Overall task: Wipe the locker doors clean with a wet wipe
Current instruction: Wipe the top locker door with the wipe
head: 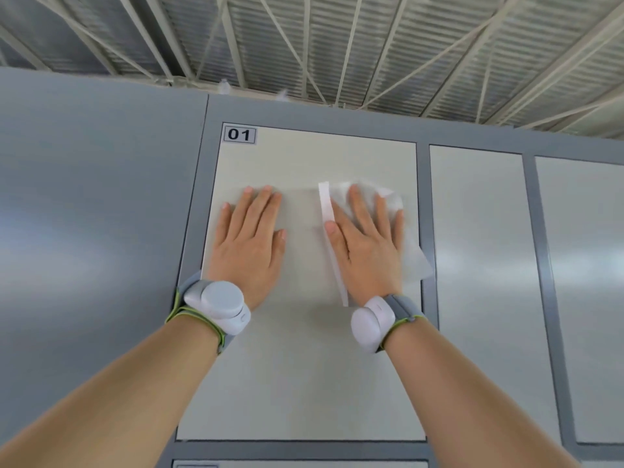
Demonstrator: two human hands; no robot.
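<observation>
A: Right grip (368, 244) laid flat, fingers straight, pressing the wet wipe (413, 261) onto locker door 01 (304, 383). Nothing curled round it.
B: Left grip (248, 238)?
A: Flat too, empty, palm braced on the same door, just beside the right grip's thumb.
B: Where's the wipe?
A: Spread under the right grip, spilling past its little-finger side. One folded strip stands up along the thumb.
B: Doing the pass well?
A: My view: flatten that fold, use whole-palm pressure, overlap strokes, reach the number label (239, 134) above the left grip, then work below both grips
</observation>
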